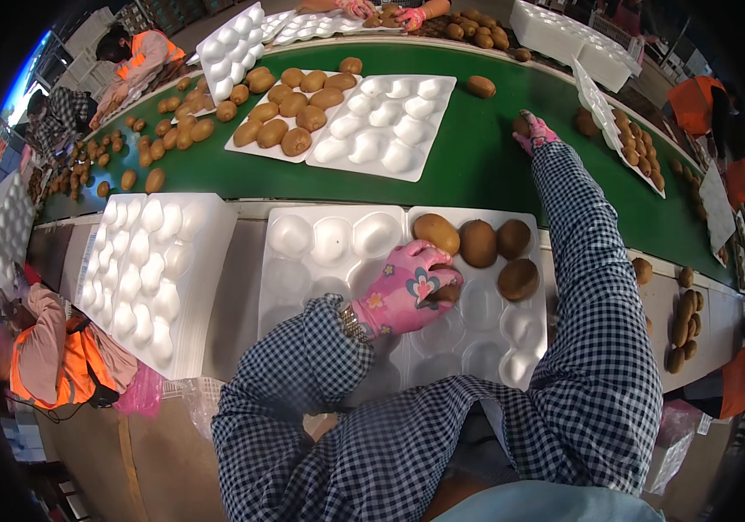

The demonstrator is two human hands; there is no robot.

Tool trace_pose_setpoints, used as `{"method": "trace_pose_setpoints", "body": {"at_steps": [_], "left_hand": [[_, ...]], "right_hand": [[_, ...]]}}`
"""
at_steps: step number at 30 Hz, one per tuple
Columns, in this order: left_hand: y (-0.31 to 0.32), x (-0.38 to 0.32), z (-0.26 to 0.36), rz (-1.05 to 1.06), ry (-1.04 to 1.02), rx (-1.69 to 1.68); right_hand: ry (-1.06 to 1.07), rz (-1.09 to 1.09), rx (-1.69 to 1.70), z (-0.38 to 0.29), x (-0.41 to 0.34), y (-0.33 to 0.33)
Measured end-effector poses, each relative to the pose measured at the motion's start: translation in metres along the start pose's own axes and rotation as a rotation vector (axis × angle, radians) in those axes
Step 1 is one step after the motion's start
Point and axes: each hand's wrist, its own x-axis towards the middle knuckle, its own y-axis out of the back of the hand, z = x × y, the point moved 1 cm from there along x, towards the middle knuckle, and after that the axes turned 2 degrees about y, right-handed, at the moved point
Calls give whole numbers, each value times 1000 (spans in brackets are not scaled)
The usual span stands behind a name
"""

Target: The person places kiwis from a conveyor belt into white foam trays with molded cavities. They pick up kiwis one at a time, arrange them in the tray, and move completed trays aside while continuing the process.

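Observation:
My left hand [408, 287], in a pink flowered glove, grips a kiwifruit [444, 293] over the right half of a white moulded tray [333, 238]. Several kiwifruit [478, 243] sit in the upper and right cups of that half. The cups of the left half that I can see hold nothing; my forearm covers some of them. Out over the green conveyor belt [490, 163], my right hand [537, 134] reaches forward with its fingers on another kiwifruit [520, 125].
A tall stack of white trays [157, 280] stands to the left. On the belt lie a filled tray [287, 114], loose kiwifruit [183, 134] and a single kiwifruit [481, 86]. Loose kiwifruit [682, 320] rest on the ledge at right. Co-workers in orange vests [66, 359] surround the belt.

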Motion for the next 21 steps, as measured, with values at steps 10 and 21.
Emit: {"method": "trace_pose_setpoints", "body": {"at_steps": [10, 21], "left_hand": [[49, -14, -5, 297, 121, -51], [73, -75, 46, 169, 281, -455]], "right_hand": [[310, -409, 893, -107, -184, 111], [-92, -681, 1878, -196, -382, 91]]}}
